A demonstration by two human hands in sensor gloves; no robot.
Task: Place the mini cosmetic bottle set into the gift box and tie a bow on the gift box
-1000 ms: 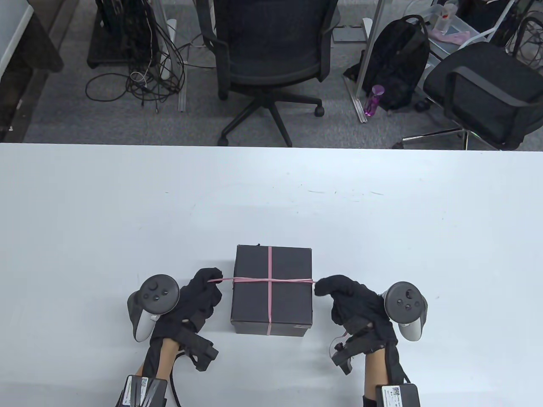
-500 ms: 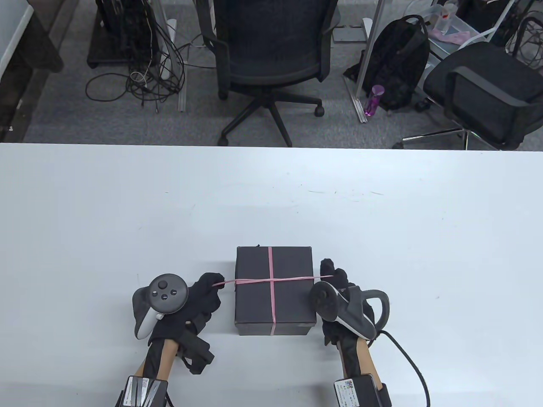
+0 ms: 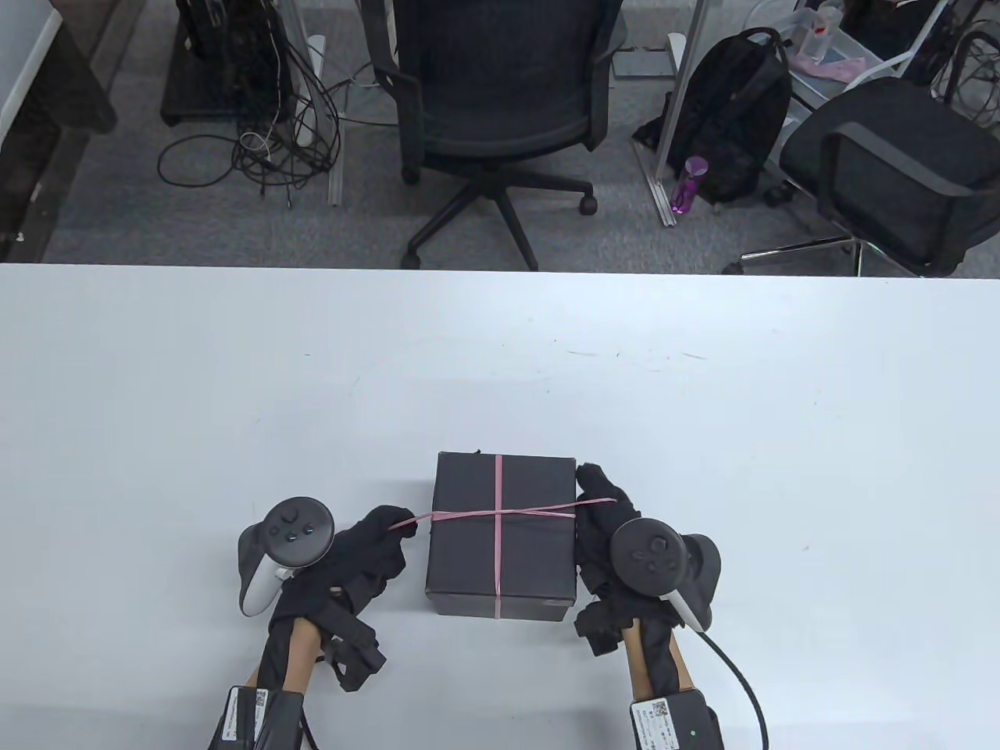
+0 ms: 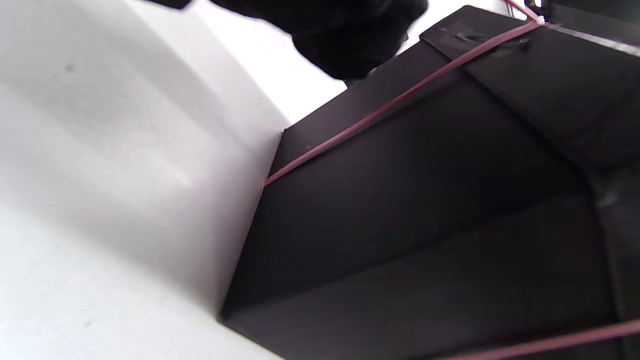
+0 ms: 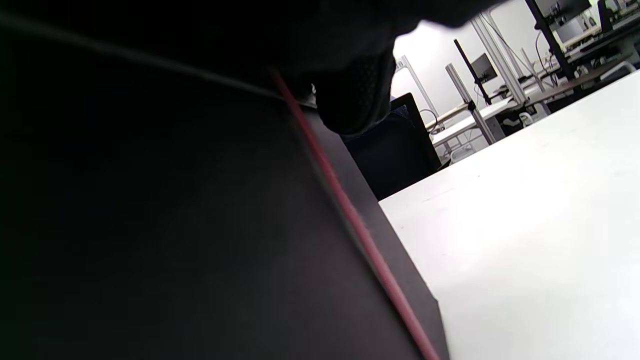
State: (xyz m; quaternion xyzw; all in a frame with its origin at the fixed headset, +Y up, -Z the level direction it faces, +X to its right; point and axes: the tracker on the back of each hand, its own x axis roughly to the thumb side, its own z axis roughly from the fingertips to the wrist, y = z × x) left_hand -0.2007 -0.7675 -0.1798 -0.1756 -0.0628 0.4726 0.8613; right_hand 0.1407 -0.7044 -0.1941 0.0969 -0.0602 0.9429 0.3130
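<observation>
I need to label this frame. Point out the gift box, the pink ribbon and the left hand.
gift box (image 3: 461, 558): table view, bare lid, near-left quarter.
pink ribbon (image 3: 498, 512): table view, crossing on the lid.
left hand (image 3: 375, 539): table view, gloved knuckles beside the box.

Both gloved hands lie low near the table's front edge, the left hand (image 3: 367, 547) curled with fingertips pinching a ribbon end, the right hand (image 3: 605, 531) stretched forward, its fingers reaching ahead, a ribbon end running across them.
</observation>
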